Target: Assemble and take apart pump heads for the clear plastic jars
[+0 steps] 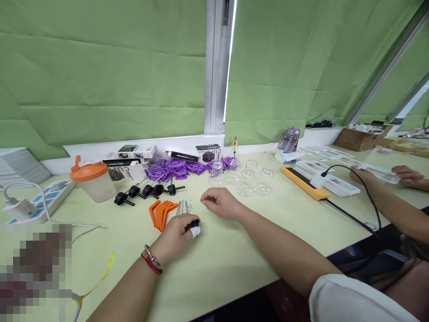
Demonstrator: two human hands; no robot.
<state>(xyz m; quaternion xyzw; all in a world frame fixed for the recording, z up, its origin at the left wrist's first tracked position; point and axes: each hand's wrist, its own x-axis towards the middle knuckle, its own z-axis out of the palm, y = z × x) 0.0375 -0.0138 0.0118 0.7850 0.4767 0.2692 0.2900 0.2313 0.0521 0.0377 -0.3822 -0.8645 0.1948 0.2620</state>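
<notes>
My left hand (177,235), its thumb wrapped in white tape, is closed around a small black plastic part (195,222), mostly hidden by the fingers. To its right, my right hand (221,203) hovers over the table with fingertips pinched together; whatever is between them, if anything, does not show. Tiny screws (190,206) lie between the hands beside metal rods (182,207). Left of the rods is a row of orange bent pieces (162,214). Behind these, several black knobs with stems (147,191) sit in a line.
Purple plastic parts (177,169) are heaped before printed boxes (125,172). Clear cups (248,179) stand behind my right hand. An orange-lidded cup (97,181) and a power strip (50,201) are at left. An orange power strip (304,183) lies at right, near another person's hands (365,176).
</notes>
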